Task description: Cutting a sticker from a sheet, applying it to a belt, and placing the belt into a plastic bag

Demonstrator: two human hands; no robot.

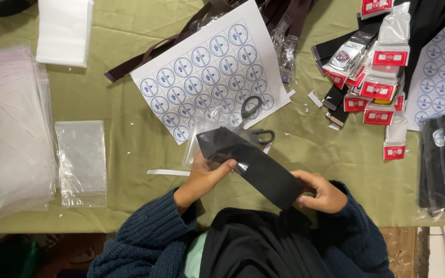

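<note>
a folded black strap is sliding into a clear plastic sleeve above the green table, the right hand closing around its near end while the left hand is pinching the sleeve's mouth, scissors lying just beyond on a sticker sheet.

Near the table edge, at centre: folded belt held between left hand and right hand, far end inside a clear bag. Just beyond, scissors on a sticker sheet. Behind that, loose straps. To the left, small bags, then a larger stack at the left edge. Far right, packed belts.
</note>
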